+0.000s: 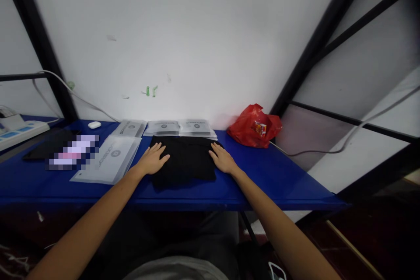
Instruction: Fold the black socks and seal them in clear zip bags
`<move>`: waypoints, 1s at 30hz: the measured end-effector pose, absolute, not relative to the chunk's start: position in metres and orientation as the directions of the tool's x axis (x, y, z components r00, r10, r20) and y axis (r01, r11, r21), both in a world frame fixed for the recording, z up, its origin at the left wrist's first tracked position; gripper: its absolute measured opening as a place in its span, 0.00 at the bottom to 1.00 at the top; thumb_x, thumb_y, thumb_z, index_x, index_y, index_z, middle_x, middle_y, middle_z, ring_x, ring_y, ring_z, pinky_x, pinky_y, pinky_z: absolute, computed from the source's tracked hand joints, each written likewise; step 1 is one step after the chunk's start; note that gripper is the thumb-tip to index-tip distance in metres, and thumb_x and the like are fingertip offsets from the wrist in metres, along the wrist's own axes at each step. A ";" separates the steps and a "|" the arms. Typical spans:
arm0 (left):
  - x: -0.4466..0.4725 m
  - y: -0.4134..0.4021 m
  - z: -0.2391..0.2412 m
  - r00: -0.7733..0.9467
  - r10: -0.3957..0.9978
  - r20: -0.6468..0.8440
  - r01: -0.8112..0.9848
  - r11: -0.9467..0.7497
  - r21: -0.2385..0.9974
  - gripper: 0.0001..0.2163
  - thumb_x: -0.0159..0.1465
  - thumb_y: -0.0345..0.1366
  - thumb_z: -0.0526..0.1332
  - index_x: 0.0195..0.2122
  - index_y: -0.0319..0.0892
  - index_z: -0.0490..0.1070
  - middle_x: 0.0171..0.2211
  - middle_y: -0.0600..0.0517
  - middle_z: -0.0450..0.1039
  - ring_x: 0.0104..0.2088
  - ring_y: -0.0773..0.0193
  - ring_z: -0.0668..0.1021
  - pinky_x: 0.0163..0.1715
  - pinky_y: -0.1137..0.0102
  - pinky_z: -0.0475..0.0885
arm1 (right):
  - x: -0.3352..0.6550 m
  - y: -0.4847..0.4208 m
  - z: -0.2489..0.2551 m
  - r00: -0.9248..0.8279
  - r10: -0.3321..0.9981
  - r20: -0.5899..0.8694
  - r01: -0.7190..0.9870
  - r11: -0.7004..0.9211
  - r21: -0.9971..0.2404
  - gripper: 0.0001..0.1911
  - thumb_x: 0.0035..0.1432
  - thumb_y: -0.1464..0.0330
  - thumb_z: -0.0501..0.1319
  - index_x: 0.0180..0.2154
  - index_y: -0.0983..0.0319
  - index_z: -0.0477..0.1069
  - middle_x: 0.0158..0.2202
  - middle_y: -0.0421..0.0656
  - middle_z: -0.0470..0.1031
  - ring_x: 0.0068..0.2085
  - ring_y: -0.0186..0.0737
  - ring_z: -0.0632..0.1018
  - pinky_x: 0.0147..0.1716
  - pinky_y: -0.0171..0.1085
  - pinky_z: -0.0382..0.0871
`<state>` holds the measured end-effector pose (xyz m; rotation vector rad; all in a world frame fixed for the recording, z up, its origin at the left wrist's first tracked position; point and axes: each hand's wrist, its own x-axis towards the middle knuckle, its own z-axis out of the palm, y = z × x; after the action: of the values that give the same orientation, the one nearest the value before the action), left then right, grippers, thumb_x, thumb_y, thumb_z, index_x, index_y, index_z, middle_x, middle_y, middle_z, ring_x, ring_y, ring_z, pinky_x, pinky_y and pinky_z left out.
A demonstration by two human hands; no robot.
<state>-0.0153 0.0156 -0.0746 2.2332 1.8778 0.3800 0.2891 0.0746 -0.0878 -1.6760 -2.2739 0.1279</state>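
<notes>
- Nearest the camera, two bare forearms reach forward from 6 o'clock over the front edge of the blue desk point(269, 175).
- The left hand point(152, 159) lies flat, palm down, fingers spread and gripping nothing, on the left edge of a folded black garment point(185, 159).
- The right hand point(223, 159) lies the same way on the garment's right edge: flat, fingers apart, clamped on nothing. The two hands are well apart, with the cloth between them.
- The black garment sits at the middle of the desk, just in from the front edge, folded to a rough rectangle.
- At 9 o'clock of the left hand, just beside it, a flat clear packaging bag point(110, 159) with printed lettering lies on the desk; what it holds cannot be told.
- Farther at 9 o'clock lies a dark flat item, partly blurred out.
- Behind the garment, at 12 o'clock along the wall, three more clear flat bags point(164, 127) lie in a row, touching or overlapping.
- At 2 o'clock, against the wall, a crumpled red plastic bag point(252, 129) holds a small printed packet point(260, 128) that shows at its opening.
- At 10 o'clock, far back, a small white case point(94, 124) rests on the desk, and a white power strip point(18, 133) lies at the left edge.
</notes>
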 end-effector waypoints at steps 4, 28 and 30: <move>-0.018 0.015 -0.075 0.162 0.984 0.076 0.935 -0.178 0.308 0.32 0.64 0.52 0.41 0.63 0.36 0.52 0.65 0.42 0.44 0.65 0.54 0.47 0.61 0.56 0.45 | 0.290 0.075 -0.087 -0.260 0.944 0.204 0.913 0.309 -0.266 0.29 0.64 0.58 0.43 0.61 0.65 0.53 0.64 0.50 0.52 0.64 0.44 0.53 0.61 0.46 0.48; -0.034 -0.063 -0.066 0.275 0.961 0.039 0.935 -0.276 0.222 0.31 0.63 0.56 0.43 0.63 0.44 0.51 0.65 0.46 0.46 0.64 0.51 0.50 0.59 0.51 0.48 | 0.273 -0.014 -0.054 -0.592 0.735 0.332 0.681 0.676 -0.282 0.11 0.53 0.65 0.62 0.40 0.59 0.74 0.56 0.49 0.67 0.59 0.48 0.64 0.57 0.51 0.58; -0.038 -0.063 -0.064 0.273 0.960 0.063 0.937 -0.280 0.209 0.31 0.63 0.56 0.44 0.62 0.43 0.52 0.65 0.45 0.47 0.64 0.50 0.51 0.59 0.52 0.49 | 0.274 -0.014 -0.054 -0.593 0.732 0.334 0.682 0.678 -0.275 0.11 0.53 0.66 0.61 0.40 0.59 0.74 0.56 0.49 0.67 0.59 0.48 0.65 0.57 0.51 0.58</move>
<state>-0.0377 -0.0629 -0.0643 2.3998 1.7999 0.2673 0.2744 -0.0135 -0.0539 -1.1014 -2.4712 0.1639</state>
